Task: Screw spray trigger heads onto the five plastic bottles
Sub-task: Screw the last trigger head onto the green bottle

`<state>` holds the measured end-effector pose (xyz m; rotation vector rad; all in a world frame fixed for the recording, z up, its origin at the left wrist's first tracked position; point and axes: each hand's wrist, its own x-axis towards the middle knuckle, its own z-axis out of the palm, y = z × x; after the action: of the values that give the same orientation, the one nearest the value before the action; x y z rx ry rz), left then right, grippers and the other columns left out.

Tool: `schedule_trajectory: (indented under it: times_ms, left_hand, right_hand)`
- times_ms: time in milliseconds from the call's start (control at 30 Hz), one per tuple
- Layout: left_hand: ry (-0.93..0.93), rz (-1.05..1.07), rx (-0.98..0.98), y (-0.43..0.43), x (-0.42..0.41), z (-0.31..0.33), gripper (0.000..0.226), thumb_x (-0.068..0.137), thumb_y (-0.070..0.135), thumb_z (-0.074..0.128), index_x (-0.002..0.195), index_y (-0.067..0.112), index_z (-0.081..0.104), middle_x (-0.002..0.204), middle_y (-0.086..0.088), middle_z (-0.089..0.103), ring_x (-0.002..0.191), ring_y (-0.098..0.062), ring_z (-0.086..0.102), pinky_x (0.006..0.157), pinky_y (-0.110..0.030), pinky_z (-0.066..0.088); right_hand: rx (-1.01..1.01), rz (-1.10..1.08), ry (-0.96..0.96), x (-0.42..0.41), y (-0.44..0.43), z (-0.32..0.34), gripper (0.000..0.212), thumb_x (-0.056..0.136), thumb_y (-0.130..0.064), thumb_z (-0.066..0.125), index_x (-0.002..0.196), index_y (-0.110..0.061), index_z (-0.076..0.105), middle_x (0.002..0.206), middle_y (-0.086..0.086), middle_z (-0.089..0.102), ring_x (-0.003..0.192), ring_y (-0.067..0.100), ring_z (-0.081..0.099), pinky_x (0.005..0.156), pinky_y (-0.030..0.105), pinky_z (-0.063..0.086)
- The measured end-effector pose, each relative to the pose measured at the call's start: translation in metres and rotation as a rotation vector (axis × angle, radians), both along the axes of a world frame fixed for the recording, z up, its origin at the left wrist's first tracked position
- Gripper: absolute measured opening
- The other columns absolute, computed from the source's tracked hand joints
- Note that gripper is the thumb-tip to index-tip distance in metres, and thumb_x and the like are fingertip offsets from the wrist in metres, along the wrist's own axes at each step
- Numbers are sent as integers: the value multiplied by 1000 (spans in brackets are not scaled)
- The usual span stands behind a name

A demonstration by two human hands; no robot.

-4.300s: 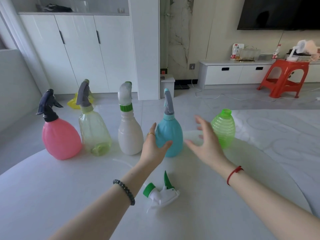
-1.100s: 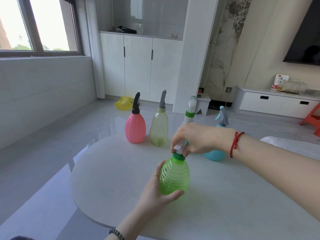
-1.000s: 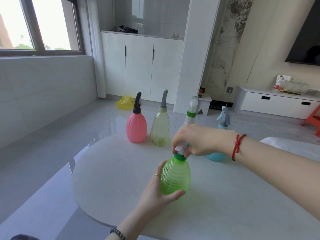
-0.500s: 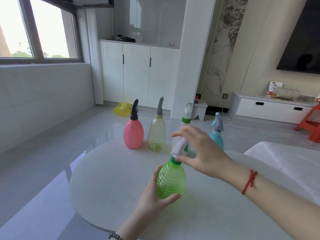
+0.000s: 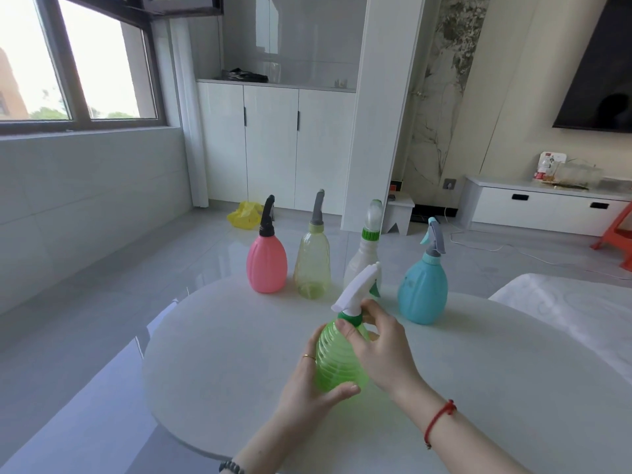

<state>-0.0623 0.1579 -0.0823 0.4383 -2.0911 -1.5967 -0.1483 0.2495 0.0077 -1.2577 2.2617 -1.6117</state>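
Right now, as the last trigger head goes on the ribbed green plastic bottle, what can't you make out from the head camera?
- Thread seating at the green collar: right hand fingers cover it.
- Ribbed green plastic bottle base and near side: left hand wraps it.
- White bottle lower body: hidden behind the white trigger head.
- Liquid inside the pink bottle and blue bottle: opaque walls.

Left hand (image 5: 309, 388) grips the green bottle (image 5: 337, 360) on the table (image 5: 478, 388) while right hand (image 5: 383, 347) pinches its trigger head (image 5: 357, 290) collar.

The green bottle (image 5: 337, 364) is seen as ribbed, translucent plastic; the bench (image 5: 219, 343) as smooth and matt; the floor (image 5: 102, 302) as glossy.
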Motion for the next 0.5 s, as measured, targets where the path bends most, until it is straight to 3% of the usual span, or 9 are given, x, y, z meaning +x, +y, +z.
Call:
schedule_trajectory:
  times_ms: [100,167,233,300,400,433,500]
  left_hand:
    - [64,24,38,4,7,25,65,76,55,58,129,46,22,149,5,30,138,-7,29,115,-37,27]
    - [151,98,92,4,6,58,47,85,52,43,127,46,23,151,5,25,137,-4,24,111,-27,25]
    - [206,67,35,-1,-1,101,47,85,52,47,125,53,24,144,10,36,135,-2,31,109,-25,27]
    - [110,-38,-164,-5,-13,138,50,80,48,56,125,51,35,131,13,50,127,-1,44,104,-20,34]
    - [-109,-84,-447,-4,-29,170,31,87,22,55,118,26,60,109,2,69,96,-1,62,74,1,42]
    - [-134,-66,-501,-3,-33,175,28,87,16,54,112,22,64,104,0,71,86,-1,63,62,4,40]
    - [-142,-39,-533,-1,-35,176,27,85,11,53,106,20,68,98,2,72,81,-2,63,55,5,39]
  right_hand:
    - [-37,13,2,-2,0,-2,17,81,-25,65,77,-35,52,85,-13,65,89,-2,55,72,2,37]
    - [-55,27,-15,-3,-3,-3,17,81,-24,65,79,-36,53,86,-14,64,90,-3,54,72,-1,36]
    - [-69,35,-51,-2,-4,-5,17,81,-24,64,80,-37,53,86,-16,63,91,-5,52,73,-2,37]
    - [-94,24,-73,-2,-4,-7,15,80,-23,66,80,-32,54,82,-14,63,87,-3,54,71,-1,37]
    - [-151,-11,-122,-1,-6,-9,19,76,-18,70,79,-26,53,79,-15,62,83,-8,55,70,-2,37]
    - [-173,-27,-149,0,-8,-10,21,75,-18,71,79,-26,52,81,-15,62,83,-9,55,70,-2,37]
    - [-219,-85,-171,3,-12,-13,25,73,-18,73,77,-24,49,82,-13,62,81,-9,56,70,-1,38]
